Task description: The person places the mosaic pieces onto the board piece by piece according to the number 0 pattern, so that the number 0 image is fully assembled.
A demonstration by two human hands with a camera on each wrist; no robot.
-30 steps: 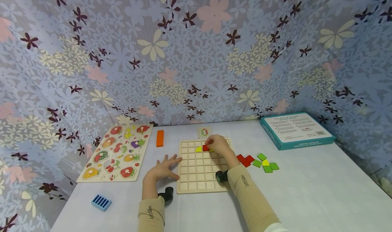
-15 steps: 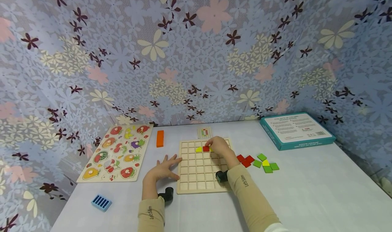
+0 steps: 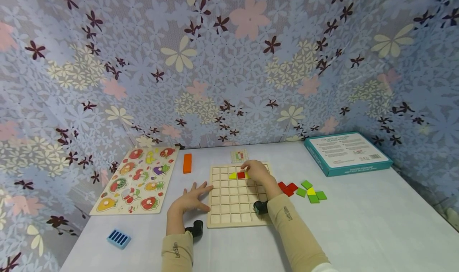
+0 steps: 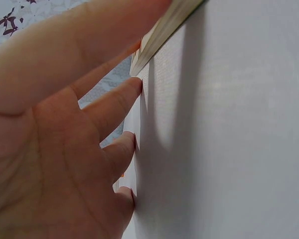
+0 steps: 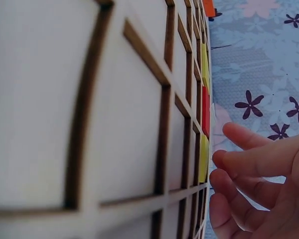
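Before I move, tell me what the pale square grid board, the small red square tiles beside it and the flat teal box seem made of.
Pale square grid board: likely matte wood, from its tan colour and brown ridge sides.
Small red square tiles: smooth, even colour; painted wood or plastic, unclear.
Flat teal box: probably smooth printed cardboard, from its text and barcode.

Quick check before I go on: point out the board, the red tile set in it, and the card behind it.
Board [image 3: 225,200]: head view, on a bare cell.
Red tile [image 3: 241,176]: head view, middle of its top face.
Card [image 3: 239,156]: head view, middle of its printed face.
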